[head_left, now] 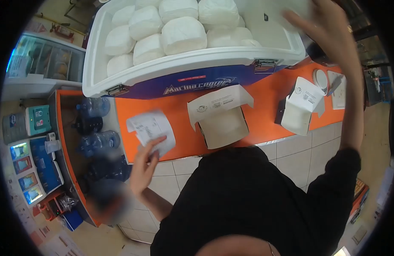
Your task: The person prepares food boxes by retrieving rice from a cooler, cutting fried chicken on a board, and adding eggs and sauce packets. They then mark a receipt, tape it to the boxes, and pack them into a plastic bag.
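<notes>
My left hand (pixel 146 167) pinches the near edge of a curled white paper slip (pixel 152 128) with printing on it, over the orange counter (pixel 265 115). Above the right end of the white-and-blue cooler (pixel 180 68), my right hand (pixel 327 27) is raised and smeared by motion. A pale blur lies beside its fingers, and I cannot make out whether it is held. Several white wrapped bundles (pixel 184 36) fill the left and middle of the lidless cooler. Two small paper boxes, a nearer one (pixel 224 130) and a right one (pixel 296 117), stand with their printed lids up.
A round white container (pixel 320 81) and a white tray (pixel 337 91) sit at the counter's right end. Several large water bottles (pixel 99 143) fill a shelf on the left. A glass display case (pixel 47 57) stands behind it. The counter's front edge runs close to my body.
</notes>
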